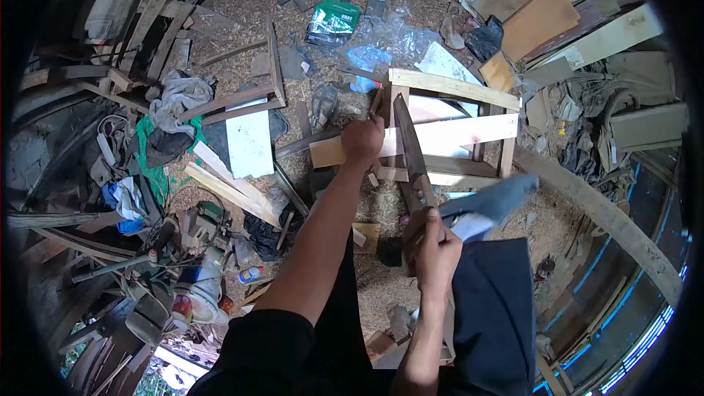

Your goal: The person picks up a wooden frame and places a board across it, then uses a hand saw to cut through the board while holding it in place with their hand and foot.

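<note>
My right hand is closed around the handle of a handsaw, whose long brown blade points away from me. The blade lies across a pale wooden board, close to the end of a small wooden frame. On the left part of this board my left hand is closed, gripping it from above. The board rests on the frame and sticks out past it to the left. Most of the saw's handle is hidden by my right hand.
A blue-grey shoe is by the frame's near side. Left lie a white panel, a second wooden frame and a machine. A curved beam stands right; sawdust and plastic litter the ground.
</note>
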`<action>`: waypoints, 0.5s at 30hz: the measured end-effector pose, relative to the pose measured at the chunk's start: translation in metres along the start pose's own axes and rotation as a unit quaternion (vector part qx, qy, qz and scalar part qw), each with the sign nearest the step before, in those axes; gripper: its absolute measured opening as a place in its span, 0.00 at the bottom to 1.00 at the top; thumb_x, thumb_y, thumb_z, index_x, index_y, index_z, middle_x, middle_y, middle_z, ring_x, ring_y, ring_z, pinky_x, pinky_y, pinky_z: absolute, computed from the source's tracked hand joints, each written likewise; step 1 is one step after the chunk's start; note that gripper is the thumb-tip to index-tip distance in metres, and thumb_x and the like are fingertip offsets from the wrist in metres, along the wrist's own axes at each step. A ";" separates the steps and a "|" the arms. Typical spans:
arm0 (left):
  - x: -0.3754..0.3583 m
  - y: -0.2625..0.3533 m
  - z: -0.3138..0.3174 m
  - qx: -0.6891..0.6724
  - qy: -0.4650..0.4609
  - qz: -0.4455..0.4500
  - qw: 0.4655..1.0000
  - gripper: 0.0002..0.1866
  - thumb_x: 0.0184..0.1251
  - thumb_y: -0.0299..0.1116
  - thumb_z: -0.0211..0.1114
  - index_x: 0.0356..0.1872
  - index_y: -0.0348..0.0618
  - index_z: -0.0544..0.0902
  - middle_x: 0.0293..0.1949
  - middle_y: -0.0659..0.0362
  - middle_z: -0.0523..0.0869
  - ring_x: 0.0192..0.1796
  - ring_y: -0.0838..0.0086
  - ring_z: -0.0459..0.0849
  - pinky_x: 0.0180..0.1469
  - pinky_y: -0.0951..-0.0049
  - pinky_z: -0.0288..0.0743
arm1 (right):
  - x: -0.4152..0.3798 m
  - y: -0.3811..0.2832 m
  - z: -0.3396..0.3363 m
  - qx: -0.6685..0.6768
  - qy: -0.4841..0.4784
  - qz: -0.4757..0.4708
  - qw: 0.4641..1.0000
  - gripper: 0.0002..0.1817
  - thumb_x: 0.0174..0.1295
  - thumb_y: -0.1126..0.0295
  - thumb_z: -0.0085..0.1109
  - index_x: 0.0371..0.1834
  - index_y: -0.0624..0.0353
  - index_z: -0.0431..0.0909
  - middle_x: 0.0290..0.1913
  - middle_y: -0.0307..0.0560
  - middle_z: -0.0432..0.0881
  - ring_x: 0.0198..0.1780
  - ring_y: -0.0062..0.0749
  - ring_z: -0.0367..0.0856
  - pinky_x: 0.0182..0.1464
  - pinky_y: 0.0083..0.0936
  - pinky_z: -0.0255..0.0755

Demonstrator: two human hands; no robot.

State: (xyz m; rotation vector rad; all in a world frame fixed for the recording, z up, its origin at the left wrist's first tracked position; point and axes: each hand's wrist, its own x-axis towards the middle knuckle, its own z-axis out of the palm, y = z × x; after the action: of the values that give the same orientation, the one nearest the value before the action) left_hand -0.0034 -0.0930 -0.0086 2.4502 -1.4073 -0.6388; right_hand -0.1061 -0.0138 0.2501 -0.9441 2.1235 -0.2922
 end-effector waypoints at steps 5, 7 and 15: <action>-0.004 0.013 0.003 -0.032 0.016 -0.032 0.999 0.25 0.63 0.41 0.49 0.09 0.40 0.80 0.14 0.45 0.80 0.18 0.53 0.81 0.25 0.56 0.77 | 0.006 -0.007 -0.019 -0.020 -0.023 0.061 0.998 0.29 0.64 0.51 0.53 0.24 0.74 0.74 0.16 0.43 0.71 0.23 0.22 0.64 0.28 0.27 0.62; -0.005 0.010 0.004 -0.028 0.082 0.008 0.996 0.24 0.61 0.40 0.51 0.09 0.40 0.80 0.13 0.46 0.79 0.17 0.55 0.81 0.23 0.58 0.77 | 0.009 -0.005 -0.021 -0.022 -0.028 0.048 0.998 0.29 0.65 0.52 0.53 0.22 0.73 0.73 0.15 0.40 0.69 0.23 0.21 0.62 0.26 0.27 0.61; -0.008 -0.015 -0.006 -0.126 0.085 0.131 0.980 0.27 0.62 0.48 0.51 0.11 0.40 0.81 0.13 0.47 0.79 0.18 0.56 0.81 0.24 0.58 0.77 | 0.002 0.007 -0.044 -0.029 -0.032 -0.045 0.998 0.27 0.66 0.52 0.52 0.16 0.61 0.67 0.11 0.32 0.63 0.13 0.14 0.61 0.15 0.18 0.51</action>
State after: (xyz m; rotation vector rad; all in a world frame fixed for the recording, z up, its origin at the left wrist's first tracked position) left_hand 0.0072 -0.0785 -0.0077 2.0296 -1.4483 -0.4995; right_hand -0.1427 -0.0146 0.2751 -1.0713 2.0449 -0.2427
